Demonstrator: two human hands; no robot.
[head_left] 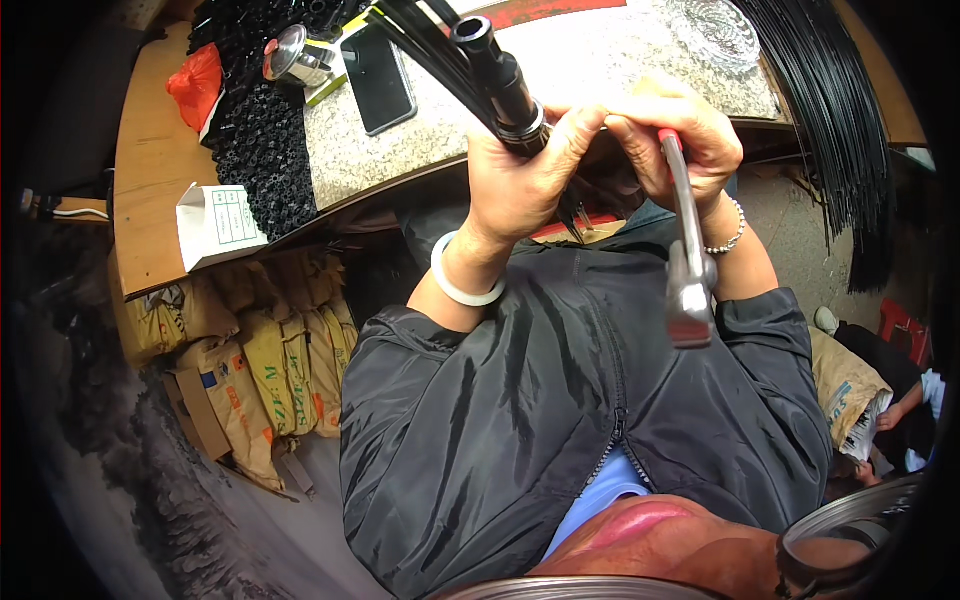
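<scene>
My left hand [518, 180] is closed around what looks like a black umbrella frame [503, 90]. Its thick tube points up and away from me, thin dark ribs fan out beside it, and a silvery ring sits just above my fingers. In my closed right hand [680, 140] are metal pliers [688, 250] with a red grip, their blunt head hanging toward my chest. The thumb and fingertips of both hands meet beside the frame's lower end. Whatever they pinch there is too small or hidden to make out.
On the stone-topped table [340, 160] lie a phone [378, 78], a lidded metal pot [300, 58], a glass dish [715, 35] and many small black parts [262, 150]. Long black rods [835, 110] overhang the right side. A white box [222, 225], red bag [196, 85] and sacks [270, 360] are leftward; another person's hand [888, 416] is rightward.
</scene>
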